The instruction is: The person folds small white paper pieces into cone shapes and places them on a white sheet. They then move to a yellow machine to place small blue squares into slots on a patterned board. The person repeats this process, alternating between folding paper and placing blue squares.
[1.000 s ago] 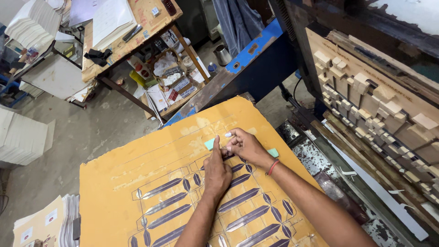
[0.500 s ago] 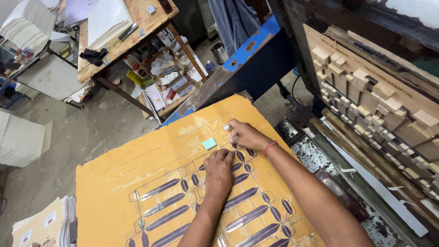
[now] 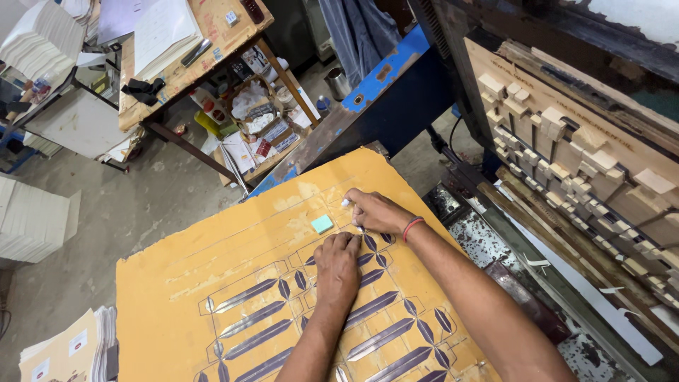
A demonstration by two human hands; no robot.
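A large orange board (image 3: 212, 276) with cut outlines and dark leaf-shaped strips lies in front of me. My left hand (image 3: 337, 265) rests flat on the board, fingers curled, pressing near the strips. My right hand (image 3: 371, 211) is just beyond it, fingers pinched on a small white piece at the board's surface. A small pale-green block (image 3: 322, 223) lies on the board just left of both hands, touching neither. A red thread band circles my right wrist.
A wooden die form with foam blocks (image 3: 566, 141) stands at the right. A blue machine edge (image 3: 375, 78) runs behind the board. A cluttered wooden table (image 3: 191, 49) and stacks of white sheets (image 3: 32, 219) are at the left.
The pale-green block was let go onto the board beside the hands. My left hand slid down and flattened on the strips. My right hand moved slightly toward the board's far edge.
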